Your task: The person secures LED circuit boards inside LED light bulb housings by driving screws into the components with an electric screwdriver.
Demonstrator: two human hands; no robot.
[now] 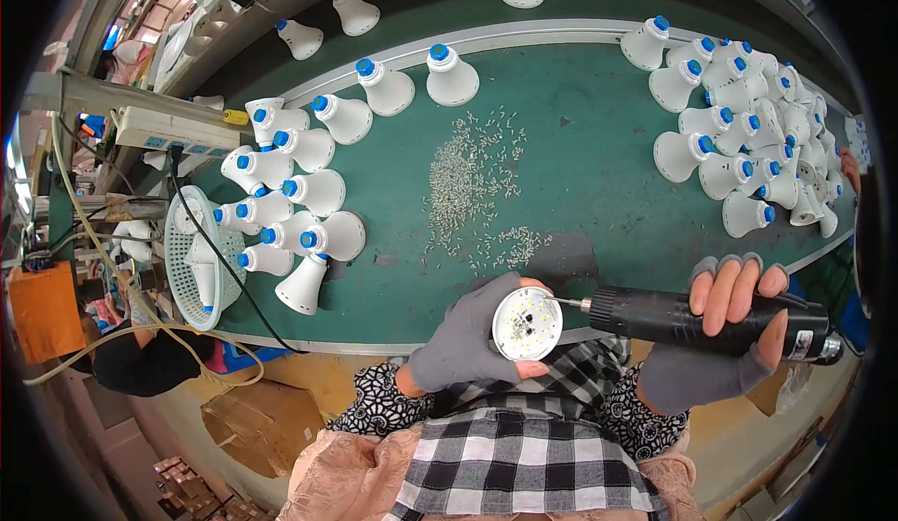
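My left hand (472,329), in a grey fingerless glove, is closed around a white LED bulb (526,329). The bulb's round circuit board with small LEDs faces up toward me. In my right hand (725,325), gloved the same way, is a black electric screwdriver (678,317). Its thin metal bit points left and its tip meets the upper right edge of the bulb's board. Whether a screw sits under the tip is too small to tell. Beyond my hands, a spread of tiny screws (458,184) lies on the green table (580,109).
Many white bulb housings with blue tips stand at the right (748,128) and left (313,194). A pale green basket (210,287) holds more parts. A black cable (224,264) runs from a power strip (173,133) over the table's left edge.
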